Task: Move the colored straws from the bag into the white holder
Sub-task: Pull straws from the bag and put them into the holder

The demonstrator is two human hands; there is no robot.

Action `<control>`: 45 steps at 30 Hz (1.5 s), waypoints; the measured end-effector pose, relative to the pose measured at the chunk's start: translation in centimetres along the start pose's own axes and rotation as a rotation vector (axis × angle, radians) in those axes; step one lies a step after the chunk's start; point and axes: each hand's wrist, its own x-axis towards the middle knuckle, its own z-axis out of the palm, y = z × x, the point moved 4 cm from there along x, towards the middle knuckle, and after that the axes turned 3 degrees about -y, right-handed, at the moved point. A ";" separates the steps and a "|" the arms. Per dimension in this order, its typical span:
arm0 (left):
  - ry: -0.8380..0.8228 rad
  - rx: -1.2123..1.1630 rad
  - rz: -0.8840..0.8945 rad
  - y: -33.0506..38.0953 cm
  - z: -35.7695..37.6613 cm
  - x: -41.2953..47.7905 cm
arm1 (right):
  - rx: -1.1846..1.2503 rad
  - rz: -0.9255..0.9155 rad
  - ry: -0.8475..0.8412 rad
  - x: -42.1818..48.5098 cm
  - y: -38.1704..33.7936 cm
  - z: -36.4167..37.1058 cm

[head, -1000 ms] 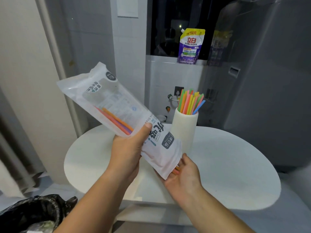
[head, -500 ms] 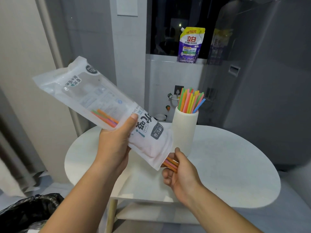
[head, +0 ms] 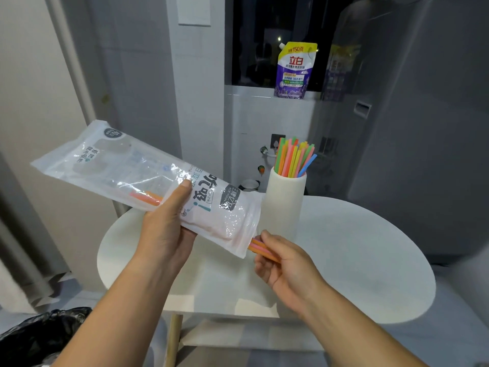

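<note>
The left hand [head: 169,229] grips a clear and white plastic bag [head: 127,170] from below, its thumb pressed on top. The bag slants from upper left down to its open mouth at lower right, above the near part of the round white table [head: 365,250]. The bag's print shows large dark characters ending in "吸!", a small word that looks like "Drink" beside them, and a dark badge whose lettering is too small to read; a round dark mark and some green characters sit near the far sealed end. The right hand [head: 288,263] pinches between thumb and fingers the ends of a few orange and pink straws [head: 260,249] sticking out of the bag's mouth; their far ends show through the clear film just left of the left thumb. A white holder [head: 284,205] stands upright on the table just behind the bag's mouth, with other straws [head: 291,160] in green, orange, pink, yellow and blue fanned out of its top. On the window ledge [head: 254,92] behind stands a purple and yellow pouch [head: 295,71] marked "立白" and "150克". A black bin bag [head: 39,337] sits at lower left.
</note>
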 end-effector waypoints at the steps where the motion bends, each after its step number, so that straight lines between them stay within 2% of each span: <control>1: 0.001 -0.003 0.009 0.1 -0.1 0.1 | -0.007 -0.010 -0.001 0.0 -0.2 -0.1; 5: 0.020 -0.028 0.026 0.2 -0.5 0.3 | 0.048 -0.053 0.037 0.0 -1.9 -0.9; 10: 0.043 -0.067 -0.005 -0.6 -0.2 -0.1 | 0.396 -0.085 0.066 -0.3 -3.5 -1.1; 15: 0.009 -0.107 -0.035 -1.7 0.6 -0.5 | 0.446 -0.078 0.008 -0.6 -2.8 0.2; 22: 0.018 -0.148 -0.078 -2.0 0.5 -0.7 | 0.254 -0.160 -0.035 -0.3 -2.6 0.3; 27: 0.029 -0.192 -0.111 -2.3 0.6 -0.8 | 0.099 -0.217 0.036 -0.1 -3.0 -0.1; 32: 0.004 -0.207 -0.108 -2.8 1.0 -1.0 | 0.159 -0.199 0.067 0.3 -3.4 0.0; 37: -0.003 -0.222 -0.107 -3.0 1.3 -1.1 | 0.140 -0.263 -0.002 0.5 -4.7 0.7; 45: 0.014 -0.245 -0.158 -3.3 0.9 -0.8 | -0.160 -0.400 0.068 0.5 -6.3 0.1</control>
